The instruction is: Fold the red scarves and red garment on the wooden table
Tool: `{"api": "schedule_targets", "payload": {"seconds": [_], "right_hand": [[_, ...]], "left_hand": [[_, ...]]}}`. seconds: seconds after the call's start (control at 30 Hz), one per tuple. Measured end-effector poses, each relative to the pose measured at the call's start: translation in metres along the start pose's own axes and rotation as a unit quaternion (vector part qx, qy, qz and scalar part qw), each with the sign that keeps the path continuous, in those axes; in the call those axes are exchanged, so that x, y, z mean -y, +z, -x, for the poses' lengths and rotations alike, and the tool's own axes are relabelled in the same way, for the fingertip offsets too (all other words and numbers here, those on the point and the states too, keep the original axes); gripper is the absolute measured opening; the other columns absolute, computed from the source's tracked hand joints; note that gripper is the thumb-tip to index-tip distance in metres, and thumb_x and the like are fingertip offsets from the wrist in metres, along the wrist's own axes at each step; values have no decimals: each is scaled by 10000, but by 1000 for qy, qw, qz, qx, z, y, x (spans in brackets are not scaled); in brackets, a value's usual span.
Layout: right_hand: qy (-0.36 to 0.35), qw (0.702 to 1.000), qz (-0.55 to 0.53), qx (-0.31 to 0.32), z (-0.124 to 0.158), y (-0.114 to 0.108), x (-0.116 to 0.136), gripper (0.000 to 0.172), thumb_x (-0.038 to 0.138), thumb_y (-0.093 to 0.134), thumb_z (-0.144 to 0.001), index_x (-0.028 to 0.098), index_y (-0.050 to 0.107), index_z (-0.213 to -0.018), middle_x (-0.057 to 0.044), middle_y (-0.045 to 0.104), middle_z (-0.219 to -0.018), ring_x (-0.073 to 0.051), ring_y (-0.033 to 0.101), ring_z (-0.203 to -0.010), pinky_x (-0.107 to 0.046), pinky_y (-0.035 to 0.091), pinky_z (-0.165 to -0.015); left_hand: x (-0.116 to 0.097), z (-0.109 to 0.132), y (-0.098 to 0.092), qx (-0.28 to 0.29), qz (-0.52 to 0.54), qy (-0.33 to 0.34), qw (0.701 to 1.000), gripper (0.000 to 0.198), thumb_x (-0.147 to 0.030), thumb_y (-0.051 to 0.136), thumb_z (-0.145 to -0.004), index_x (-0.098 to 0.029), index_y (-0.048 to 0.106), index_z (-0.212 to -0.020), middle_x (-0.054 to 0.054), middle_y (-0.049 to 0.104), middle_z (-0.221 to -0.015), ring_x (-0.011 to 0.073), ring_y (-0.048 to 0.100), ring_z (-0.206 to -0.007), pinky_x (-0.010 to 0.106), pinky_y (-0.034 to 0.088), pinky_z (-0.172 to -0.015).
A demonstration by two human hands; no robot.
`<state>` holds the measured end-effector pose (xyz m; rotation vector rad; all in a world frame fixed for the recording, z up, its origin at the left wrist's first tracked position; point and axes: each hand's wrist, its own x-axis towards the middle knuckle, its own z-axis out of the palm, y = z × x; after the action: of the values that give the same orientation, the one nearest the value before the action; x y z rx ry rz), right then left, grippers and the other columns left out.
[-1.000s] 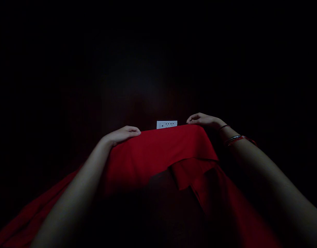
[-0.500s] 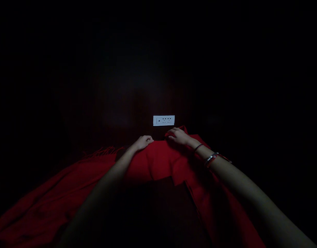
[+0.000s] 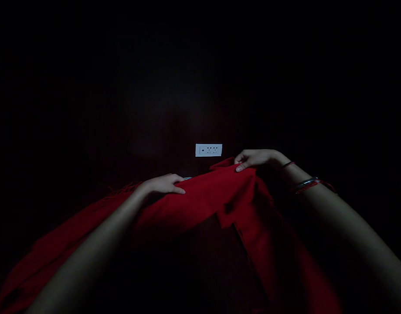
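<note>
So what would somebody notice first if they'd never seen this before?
The bright red cloth, held between the left hand and the right hand, jumps out of the dark. Next comes the white socket plate, just above the cloth near the middle. Bracelets circle the right wrist.

- No text, label, brand, number or sign can be read.
- White socket plate (image 3: 208, 150), centre of the frame: a round dark mark on its left part and small dark slots to the right; any lettering or symbol is too small to make out.
- Pale sliver (image 3: 187, 178) beside the left hand (image 3: 163, 184), just below and left of centre: too little shows to tell whether it bears print.
- Red cloth (image 3: 216, 183), across the lower half: nothing legible on its visible folds.
- Bangles (image 3: 307, 185), right of centre: too dim for any marking.
</note>
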<state>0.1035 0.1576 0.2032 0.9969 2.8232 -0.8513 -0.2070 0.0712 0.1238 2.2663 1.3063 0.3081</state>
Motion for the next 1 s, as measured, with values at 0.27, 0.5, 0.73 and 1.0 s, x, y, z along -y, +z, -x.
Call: {"api": "schedule_targets", "payload": {"seconds": [0.27, 0.5, 0.73, 1.0], "right_hand": [[55, 997, 57, -9, 30, -18, -47, 381, 436, 572, -653, 114, 643, -843, -50, 639, -824, -176, 559, -778, -270, 394, -722], [148, 938, 272, -155, 11, -23, -90, 226, 194, 432, -772, 127, 623, -873, -78, 632, -865, -148, 560, -730, -219, 385, -632], [129, 931, 236, -246, -10, 16, -120, 312, 282, 332, -866, 142, 610, -891, -69, 634, -881, -133, 569, -764, -195, 388, -645], [203, 882, 300, -301, -9, -8, -112, 364, 360, 339, -863, 134, 622, -904, -100, 642, -896, -167, 580, -780, -225, 391, -642]], "left_hand": [[-29, 9, -22, -63, 79, 14, 995, 306, -429, 469, -742, -157, 575, -834, 4, 598, -876, 153, 518, -825, 233, 375, -724], [22, -37, 7, -98, 60, -65, 991, 218, -366, 460, -692, -159, 529, -691, -9, 534, -663, 131, 475, -654, 221, 350, -590], [79, -56, 51, -161, 53, -111, 979, 221, -376, 432, -695, -172, 495, -638, -14, 500, -616, 133, 466, -621, 226, 344, -568], [101, -37, 49, -200, 106, -82, 971, 356, -516, 429, -673, -171, 511, -644, -19, 508, -619, 142, 486, -636, 238, 368, -606]]}}
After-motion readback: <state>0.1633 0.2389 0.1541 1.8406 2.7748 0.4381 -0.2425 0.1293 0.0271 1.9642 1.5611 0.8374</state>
